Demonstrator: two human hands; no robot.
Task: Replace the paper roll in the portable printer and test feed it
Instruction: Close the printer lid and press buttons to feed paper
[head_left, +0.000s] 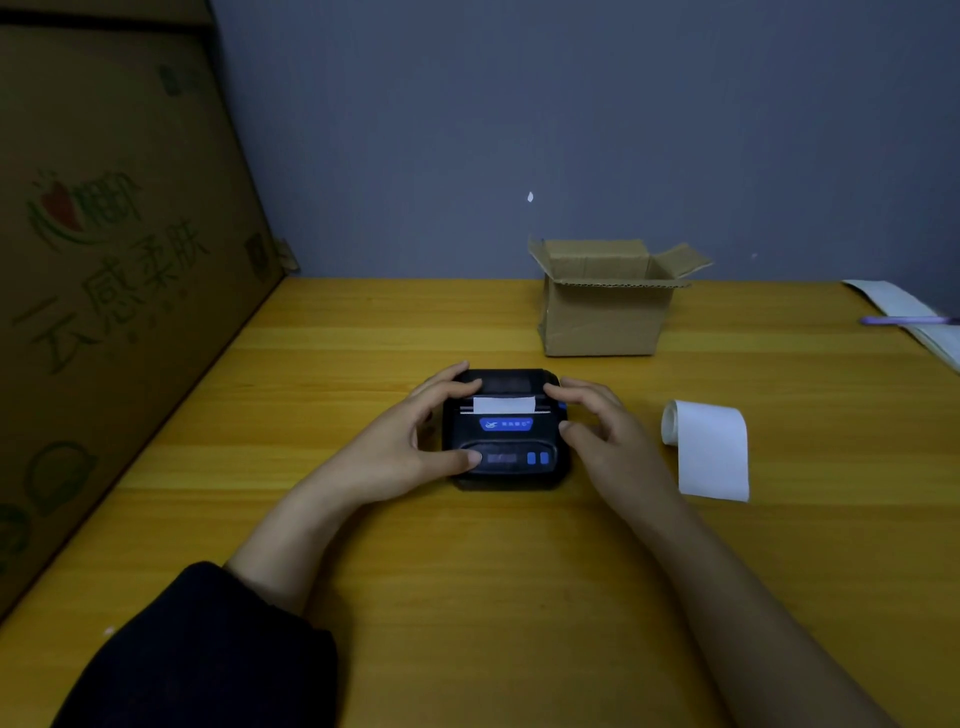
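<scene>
The small black portable printer (506, 431) lies flat on the yellow wooden table (467, 571), its lid down. A short white paper strip (503, 404) sticks out of its slot. My left hand (410, 447) holds the printer's left side, fingers on the lid and thumb on the front panel by the display. My right hand (597, 421) rests against the right side, fingertips on the lid's right corner. A partly unrolled white paper roll (706, 447) lies on the table to the right of the printer.
An open small cardboard box (605, 312) stands behind the printer. A large printed carton (104, 286) leans along the left edge. White sheets (914, 317) with a purple pen (904, 320) lie at the far right. A grey wall closes the back.
</scene>
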